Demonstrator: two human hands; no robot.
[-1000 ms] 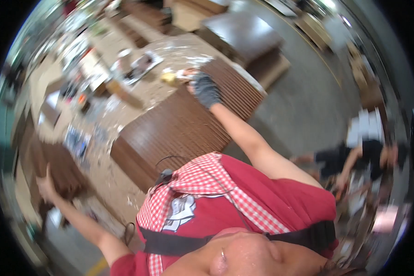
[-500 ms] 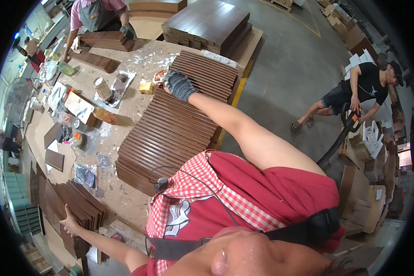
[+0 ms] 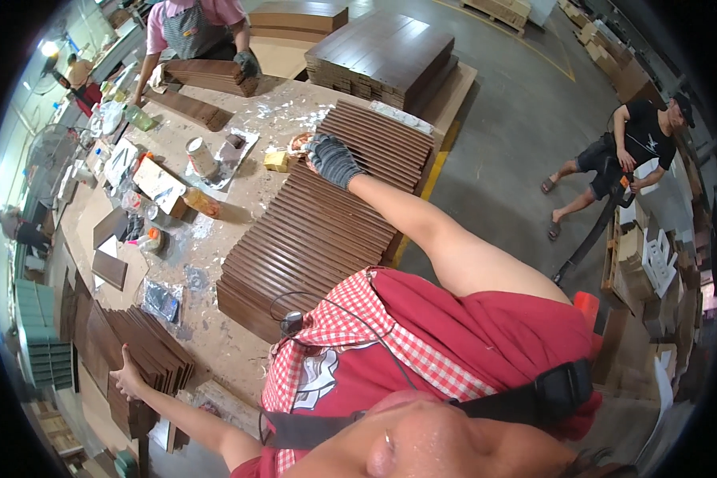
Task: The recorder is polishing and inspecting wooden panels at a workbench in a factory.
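Observation:
My right hand (image 3: 332,162), in a dark grey knitted glove, is closed on a crumpled, stained rag (image 3: 300,143) at the far left part of a row of brown wooden strips (image 3: 303,231). The strips lie side by side on the worktable, their ridged faces up. Beside the rag sits a small yellow block (image 3: 276,162). At the lower left, my bare left hand (image 3: 127,378) has its fingers spread against a stack of brown boards (image 3: 147,342). Its palm side is hidden.
Cans, bottles and a paint-marked sheet (image 3: 229,163) clutter the paint-spattered table (image 3: 207,275). A co-worker (image 3: 195,28) handles brown boards across it. Behind stands a tall board stack (image 3: 382,60). Another person (image 3: 641,147) holds a black handle on the floor at right.
The whole view has shifted, so the table appears further right and slightly lower. Both my hands keep about the same places on the wood. The person at right has stepped with legs apart.

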